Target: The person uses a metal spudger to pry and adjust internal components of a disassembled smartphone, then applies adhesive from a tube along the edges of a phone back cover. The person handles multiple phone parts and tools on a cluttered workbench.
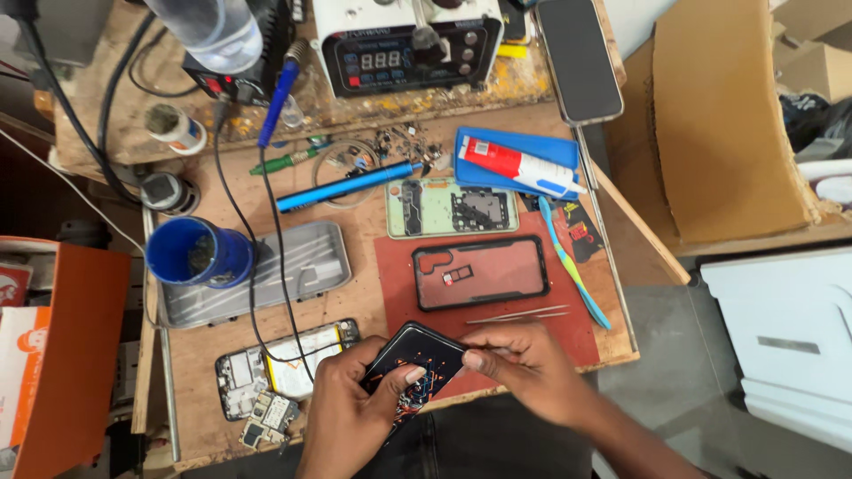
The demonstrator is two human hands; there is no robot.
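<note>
At the near edge of the wooden workbench (222,390), a dark phone back cover (415,365) with an orange and blue pattern is held between both hands, partly over the bench edge and partly above the lap. The left hand (351,404) is closed on its lower left side, with the thumb laid across the patterned face. The right hand (524,368) is pinched on the upper right corner of the cover; whether a small tool is also held there cannot be told.

The cover is judged to be light, thin and rather stiff, with a glossy face that may slip under the fingers. It is best taken by the long edges and corners, because bending at the middle could crack it.

Just beyond the hands, metal tweezers (517,314) are lying on a red mat (577,341), near the right hand. A black phone case (479,272) is placed further on the same mat, and an opened phone (275,364) with its battery showing lies just left of the left hand, with a black cable (282,293) crossing it. Little free room is left on the bench, so the cover is better moved over the near edge, where open space is seen. The right border of the bench is close to the mat.
</note>
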